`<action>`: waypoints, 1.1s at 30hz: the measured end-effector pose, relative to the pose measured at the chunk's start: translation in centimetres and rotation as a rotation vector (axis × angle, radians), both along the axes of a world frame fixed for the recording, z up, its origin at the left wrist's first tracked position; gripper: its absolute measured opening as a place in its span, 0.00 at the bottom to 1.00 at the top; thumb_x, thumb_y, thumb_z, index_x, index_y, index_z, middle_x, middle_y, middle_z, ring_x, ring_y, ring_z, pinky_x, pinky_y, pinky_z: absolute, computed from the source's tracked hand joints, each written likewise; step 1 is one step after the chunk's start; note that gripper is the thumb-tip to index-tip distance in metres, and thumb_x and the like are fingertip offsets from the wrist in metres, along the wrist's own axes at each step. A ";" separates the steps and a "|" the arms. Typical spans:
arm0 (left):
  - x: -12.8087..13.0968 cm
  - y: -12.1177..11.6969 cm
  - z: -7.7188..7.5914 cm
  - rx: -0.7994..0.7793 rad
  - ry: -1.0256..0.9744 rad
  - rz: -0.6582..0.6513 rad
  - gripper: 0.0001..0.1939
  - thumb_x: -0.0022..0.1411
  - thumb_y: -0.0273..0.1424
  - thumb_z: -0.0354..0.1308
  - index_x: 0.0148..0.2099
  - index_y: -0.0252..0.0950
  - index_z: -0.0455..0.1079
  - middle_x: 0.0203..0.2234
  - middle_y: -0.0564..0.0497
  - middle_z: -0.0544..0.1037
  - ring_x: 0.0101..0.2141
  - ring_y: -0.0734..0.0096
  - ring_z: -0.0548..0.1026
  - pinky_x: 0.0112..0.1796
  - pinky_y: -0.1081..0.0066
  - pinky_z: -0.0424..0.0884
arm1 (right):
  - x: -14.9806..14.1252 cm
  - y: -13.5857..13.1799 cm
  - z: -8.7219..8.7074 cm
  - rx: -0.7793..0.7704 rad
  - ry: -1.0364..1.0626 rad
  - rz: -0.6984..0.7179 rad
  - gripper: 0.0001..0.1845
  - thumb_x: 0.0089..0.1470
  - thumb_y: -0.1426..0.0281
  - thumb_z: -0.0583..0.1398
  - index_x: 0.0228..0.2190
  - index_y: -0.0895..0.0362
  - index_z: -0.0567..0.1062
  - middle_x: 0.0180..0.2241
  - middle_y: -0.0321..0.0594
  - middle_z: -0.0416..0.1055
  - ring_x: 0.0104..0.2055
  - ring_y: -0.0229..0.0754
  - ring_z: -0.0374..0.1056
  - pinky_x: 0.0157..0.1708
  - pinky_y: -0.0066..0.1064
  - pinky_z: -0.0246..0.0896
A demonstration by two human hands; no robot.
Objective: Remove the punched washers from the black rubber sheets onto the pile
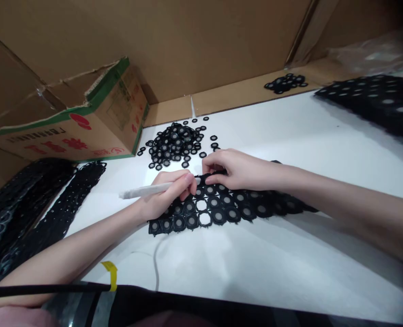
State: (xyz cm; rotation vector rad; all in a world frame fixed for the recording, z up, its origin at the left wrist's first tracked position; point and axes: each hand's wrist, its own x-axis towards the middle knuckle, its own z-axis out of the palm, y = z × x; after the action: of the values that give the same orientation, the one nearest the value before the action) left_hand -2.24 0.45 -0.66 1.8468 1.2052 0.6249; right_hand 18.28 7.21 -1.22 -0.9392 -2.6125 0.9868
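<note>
A black sheet of joined round rings with pale centres (233, 214) lies on the white table in front of me; two of its rings, near the front edge, have open white middles. My left hand (165, 193) is closed round a white pen-like tool (141, 191), its fingertips resting over the sheet's left part. At the sheet's far edge, my right hand (235, 170) pinches black material between thumb and fingers, close to the left fingertips. Those fingers partly hide what they grip. Just beyond both hands is a heap of loose black rings with pale centres (176, 143).
A cardboard box (102, 116) with green edges stands at the back left. Long black strips (73, 200) lie at the left. More loose rings (286, 83) are at the back right, beside another black sheet (381, 102). A thin cord (155, 263) crosses the table's front.
</note>
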 end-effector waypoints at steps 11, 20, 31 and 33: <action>0.4 -0.2 0.0 0.050 0.091 -0.044 0.21 0.70 0.36 0.40 0.28 0.35 0.65 0.19 0.54 0.64 0.24 0.72 0.63 0.30 0.71 0.61 | -0.2 -0.3 -0.3 -0.134 0.082 -0.033 0.10 0.47 0.72 0.59 0.21 0.55 0.62 0.21 0.30 0.60 0.25 0.34 0.57 0.26 0.27 0.51; 0.0 -0.1 0.2 0.014 0.061 -0.066 0.22 0.71 0.36 0.40 0.29 0.33 0.68 0.19 0.56 0.62 0.24 0.75 0.62 0.30 0.73 0.60 | 0.1 -0.5 0.5 -0.074 0.006 -0.015 0.05 0.48 0.71 0.60 0.25 0.55 0.67 0.24 0.34 0.68 0.28 0.38 0.63 0.28 0.29 0.54; 0.7 -1.8 0.7 -0.030 0.017 -0.017 0.22 0.70 0.35 0.42 0.27 0.34 0.67 0.18 0.54 0.64 0.22 0.76 0.64 0.26 0.74 0.62 | -0.2 -1.4 1.5 0.041 -0.212 -0.010 0.11 0.46 0.68 0.64 0.23 0.55 0.66 0.24 0.35 0.68 0.31 0.40 0.62 0.28 0.31 0.52; 0.8 -1.8 0.5 -0.026 0.024 -0.017 0.22 0.70 0.36 0.42 0.27 0.34 0.67 0.18 0.55 0.64 0.22 0.77 0.64 0.27 0.74 0.62 | -0.2 -1.5 1.4 0.039 -0.211 -0.007 0.14 0.46 0.70 0.64 0.21 0.55 0.61 0.21 0.33 0.64 0.28 0.38 0.59 0.25 0.31 0.50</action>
State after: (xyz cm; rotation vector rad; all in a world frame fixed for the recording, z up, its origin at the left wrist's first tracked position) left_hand -1.45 -1.31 -0.20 1.8461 1.2062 0.5763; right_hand 18.09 5.76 0.14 -1.0970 -2.7857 0.8757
